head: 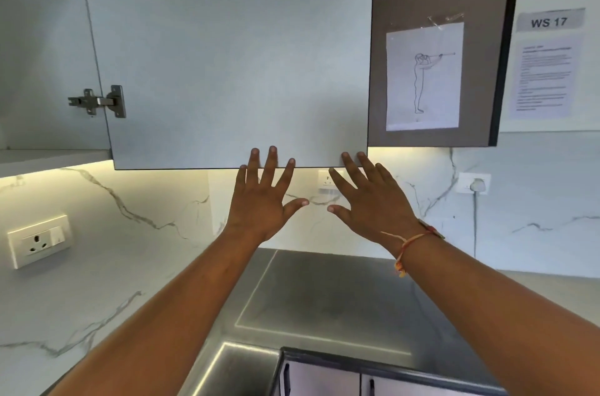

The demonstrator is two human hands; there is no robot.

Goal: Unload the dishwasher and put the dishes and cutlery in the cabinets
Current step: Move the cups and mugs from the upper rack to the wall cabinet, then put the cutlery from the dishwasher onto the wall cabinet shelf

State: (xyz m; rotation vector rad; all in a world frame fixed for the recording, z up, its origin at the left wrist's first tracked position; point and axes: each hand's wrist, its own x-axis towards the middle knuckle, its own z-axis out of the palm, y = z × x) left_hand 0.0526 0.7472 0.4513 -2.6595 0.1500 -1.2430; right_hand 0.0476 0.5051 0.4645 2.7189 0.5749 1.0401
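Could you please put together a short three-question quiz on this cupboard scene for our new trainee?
1. True or false: the left hand is holding a plate.
2. Which wrist wears the thread bracelet? A) left B) right C) neither
3. Fill in: the sign on the wall reads "WS __".

Key:
1. False. Both hands are bare and spread open, fingertips at the lower edge of the open cabinet door.
2. B, the wrist of the right hand.
3. 17.
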